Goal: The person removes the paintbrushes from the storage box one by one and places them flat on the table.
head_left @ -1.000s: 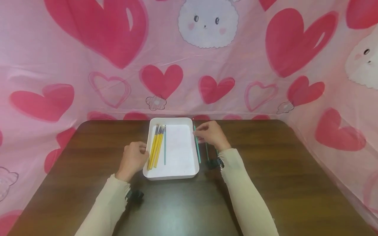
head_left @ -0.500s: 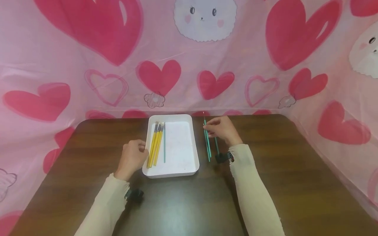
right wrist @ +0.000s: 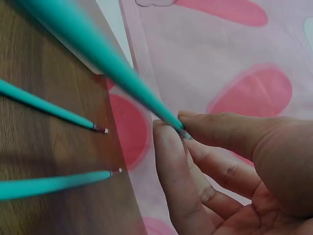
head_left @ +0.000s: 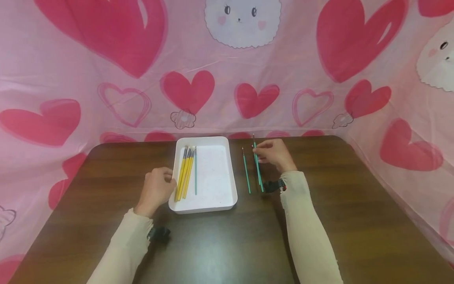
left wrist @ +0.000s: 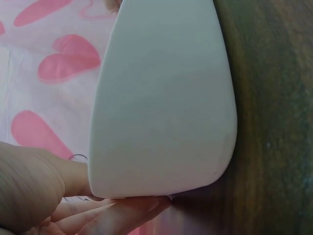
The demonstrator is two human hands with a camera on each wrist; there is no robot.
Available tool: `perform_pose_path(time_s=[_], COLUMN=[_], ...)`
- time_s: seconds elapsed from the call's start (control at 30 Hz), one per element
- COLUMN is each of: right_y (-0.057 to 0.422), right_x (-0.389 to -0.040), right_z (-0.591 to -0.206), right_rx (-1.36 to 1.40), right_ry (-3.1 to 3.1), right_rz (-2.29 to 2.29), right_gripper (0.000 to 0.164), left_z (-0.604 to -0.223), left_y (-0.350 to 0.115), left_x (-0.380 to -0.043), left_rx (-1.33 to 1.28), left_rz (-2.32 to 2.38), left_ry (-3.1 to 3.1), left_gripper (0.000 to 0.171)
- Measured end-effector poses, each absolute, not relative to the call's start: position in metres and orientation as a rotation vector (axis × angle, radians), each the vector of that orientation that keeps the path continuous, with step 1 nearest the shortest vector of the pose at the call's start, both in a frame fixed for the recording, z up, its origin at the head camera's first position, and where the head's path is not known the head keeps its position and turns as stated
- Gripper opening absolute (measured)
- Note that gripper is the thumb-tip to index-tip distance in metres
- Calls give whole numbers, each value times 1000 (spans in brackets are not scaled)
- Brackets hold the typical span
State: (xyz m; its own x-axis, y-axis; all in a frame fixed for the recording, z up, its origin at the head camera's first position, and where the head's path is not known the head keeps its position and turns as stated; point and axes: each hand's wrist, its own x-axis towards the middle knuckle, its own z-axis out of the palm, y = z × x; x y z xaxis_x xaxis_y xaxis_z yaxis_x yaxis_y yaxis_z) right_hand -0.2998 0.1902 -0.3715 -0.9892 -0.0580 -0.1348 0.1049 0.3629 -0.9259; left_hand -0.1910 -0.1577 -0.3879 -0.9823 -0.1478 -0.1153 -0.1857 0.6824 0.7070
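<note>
In the head view a white tray stands at the table's middle, and my left hand grips its left rim. The left wrist view has the tray's wall between thumb and fingers. Several yellow paintbrushes and one teal paintbrush lie inside on the left. To the right of the tray my right hand pinches a teal paintbrush near its metal ferrule, between thumb and forefinger. Two more teal paintbrushes lie on the table: one apart, the other right beside the held one.
The dark wooden table ends at the back against a pink cloth printed with hearts, which also rises at both sides. A black wrist camera sits low near the teal brushes; another is at the left wrist.
My right hand has moved rightward with the teal paintbrush, from beside the tray's right rim past one lying brush to the other. My left hand stays on the tray. The view has shifted slightly.
</note>
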Motion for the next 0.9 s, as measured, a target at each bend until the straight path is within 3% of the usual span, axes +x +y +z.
perform_pose_path(time_s=[0.37,0.9], right_y=[210,224], right_x=[-303,-304], right_z=[-379,-393], right_rx=[89,212], right_ry=[2478,2460], right_rz=[-1691,-1591], right_gripper=[36,32], left_z=[-387,-389], left_y=[-159,-159], left_x=[-190,-191], left_rx=[-274,-269], left_rz=[1198,1207], left_ry=[2830,2822], left_gripper=[41,42])
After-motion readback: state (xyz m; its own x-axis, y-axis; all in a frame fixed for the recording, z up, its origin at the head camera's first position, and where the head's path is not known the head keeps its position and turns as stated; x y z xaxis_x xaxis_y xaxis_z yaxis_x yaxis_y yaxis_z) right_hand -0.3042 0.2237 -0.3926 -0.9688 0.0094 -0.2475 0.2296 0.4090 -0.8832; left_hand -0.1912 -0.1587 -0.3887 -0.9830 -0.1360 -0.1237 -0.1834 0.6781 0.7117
